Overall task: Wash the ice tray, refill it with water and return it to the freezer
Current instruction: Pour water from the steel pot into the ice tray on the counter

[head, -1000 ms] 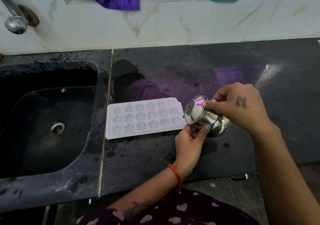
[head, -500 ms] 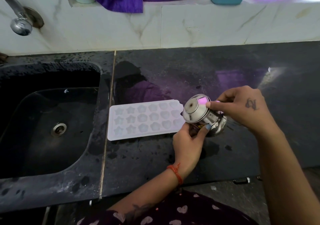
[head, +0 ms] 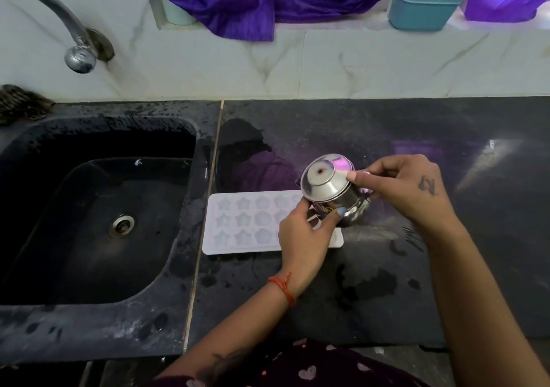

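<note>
Single head-worn camera looks steeply down, close over counter point(head: 387, 297) and sink point(head: 89, 321).

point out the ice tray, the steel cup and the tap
ice tray point(head: 242, 223): head view, on its moulded cells
steel cup point(head: 323, 188): head view, on its tilted side wall
tap point(head: 80, 58): head view, on its spout end

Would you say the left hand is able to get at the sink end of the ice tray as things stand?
Probably yes, once free: the left hand helps the right hand hold the steel cup, but the ice tray's sink end lies uncovered.
</note>
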The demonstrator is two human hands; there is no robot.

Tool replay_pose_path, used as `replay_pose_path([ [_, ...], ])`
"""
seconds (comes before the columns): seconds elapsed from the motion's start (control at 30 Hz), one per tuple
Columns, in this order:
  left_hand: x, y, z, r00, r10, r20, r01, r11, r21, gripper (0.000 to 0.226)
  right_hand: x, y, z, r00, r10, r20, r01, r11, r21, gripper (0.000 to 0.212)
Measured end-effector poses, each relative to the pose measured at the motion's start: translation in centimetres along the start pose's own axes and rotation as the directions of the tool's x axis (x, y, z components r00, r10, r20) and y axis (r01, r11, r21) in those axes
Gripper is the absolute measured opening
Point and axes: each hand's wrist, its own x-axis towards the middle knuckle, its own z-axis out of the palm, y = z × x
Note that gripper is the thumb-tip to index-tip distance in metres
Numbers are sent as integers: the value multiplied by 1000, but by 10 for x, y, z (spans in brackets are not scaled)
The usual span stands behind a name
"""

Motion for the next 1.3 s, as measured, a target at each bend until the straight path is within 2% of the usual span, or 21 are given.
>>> replay_pose_path([
  [0.23, 37, 5, -32, 997, 44, -64, -42, 999, 28, 43, 31, -8, 33, 999, 21, 45, -29, 979, 204, 18],
  [0.47, 83, -5, -61, 984, 99, -146, -87, 992, 86, 47, 67, -17, 74, 992, 87, 94, -118, 907, 405, 14],
  [0.7, 128, -17, -84, 975, 104, -198, -81, 989, 120, 60, 101, -11, 122, 981, 143, 132, -191, 831, 523, 13],
  [1.07, 176, -42, -104, 965, 50, -257, -13, 989, 145, 61, 135, -7, 177, 968, 179, 175, -248, 787, 565, 10],
  [1.3, 181, -50, -106, 955, 72, -289, -12, 979, 204, 61, 141, 0, 190, 958, 194, 210, -281, 772, 570, 8],
])
